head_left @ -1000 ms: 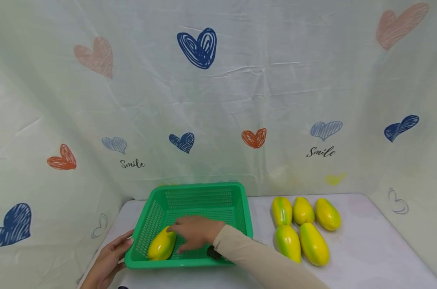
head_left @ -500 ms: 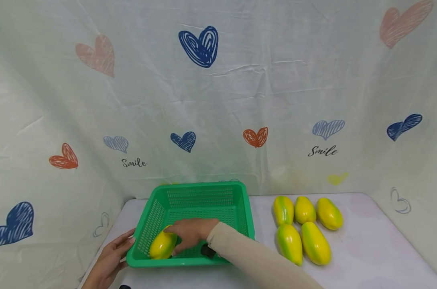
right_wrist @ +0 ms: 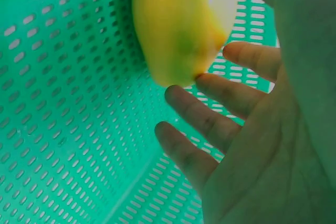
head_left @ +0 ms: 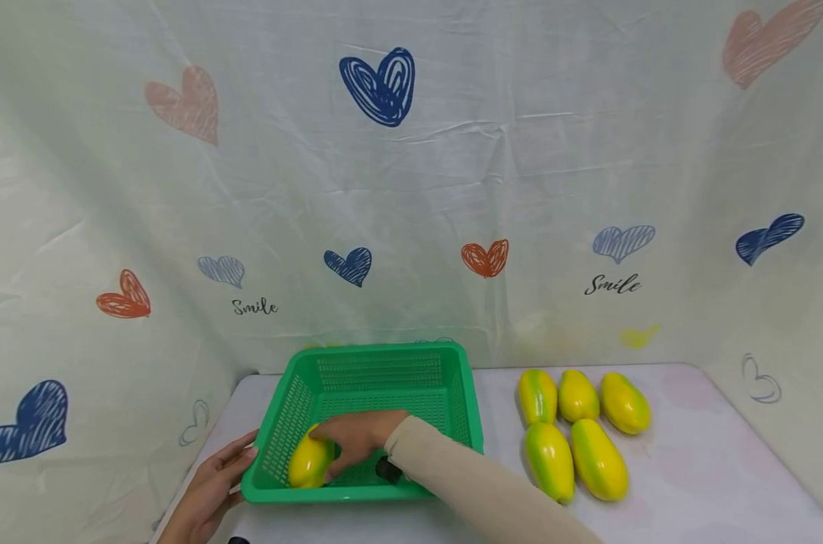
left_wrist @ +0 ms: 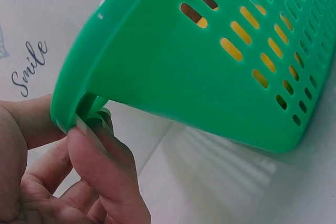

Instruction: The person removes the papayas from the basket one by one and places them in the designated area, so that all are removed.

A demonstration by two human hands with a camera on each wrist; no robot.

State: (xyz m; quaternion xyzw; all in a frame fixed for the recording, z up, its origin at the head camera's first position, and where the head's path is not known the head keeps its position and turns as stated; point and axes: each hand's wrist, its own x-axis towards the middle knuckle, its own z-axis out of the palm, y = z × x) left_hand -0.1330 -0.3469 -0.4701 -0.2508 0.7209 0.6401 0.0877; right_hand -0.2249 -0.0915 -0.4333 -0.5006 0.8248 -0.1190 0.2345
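Hands at the near-left corner of the surface. Left hand (head_left: 210, 491) pinches the rim of the green basket (head_left: 391, 355) at its near-left corner, thumb and fingers closed on the lip. Right hand (head_left: 357, 437) reaches into the basket, fingers spread and relaxed, fingertips touching a yellow-green papaya (head_left: 309, 461) without enclosing it. Papaya lies at the basket's near-left, long axis running near-to-far, just left of the right hand. Farther right on the surface, five papayas (head_left: 581, 434) lie grouped.

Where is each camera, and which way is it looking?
Head: on the head, looking forward and down at the green basket, five fruits; both hands show.
Left wrist: beside the left hand, gripping the basket's rim.
Right wrist: by the right hand, fingertips touching the yellow fruit.
All three share the basket.
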